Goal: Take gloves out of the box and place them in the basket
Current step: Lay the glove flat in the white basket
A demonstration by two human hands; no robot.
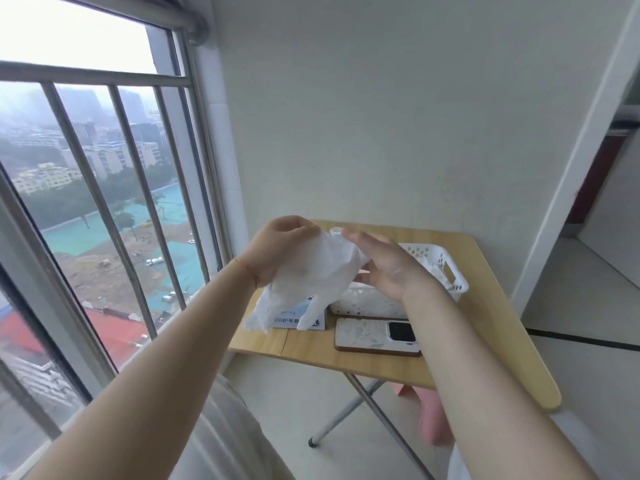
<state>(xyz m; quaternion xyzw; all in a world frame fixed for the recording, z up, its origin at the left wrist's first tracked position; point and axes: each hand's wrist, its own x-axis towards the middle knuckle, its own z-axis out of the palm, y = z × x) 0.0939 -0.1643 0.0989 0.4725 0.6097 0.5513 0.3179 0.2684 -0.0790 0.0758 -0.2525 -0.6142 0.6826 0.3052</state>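
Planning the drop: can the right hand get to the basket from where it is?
Probably yes. The right hand hovers open just above the white basket, whose top is open, with nothing between them. The glove is gripped mainly by the left hand, though.

Wooden table [491,327] (folding): box [294,318], basket [374,301], phone [377,336].

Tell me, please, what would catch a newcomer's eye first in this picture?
First, the white glove held up at the centre: the left hand grips its top while the right hand, fingers straight, touches its side. Below sits the small wooden table with the glove box, the white basket and a phone. On the left, a barred window overlooks a city.
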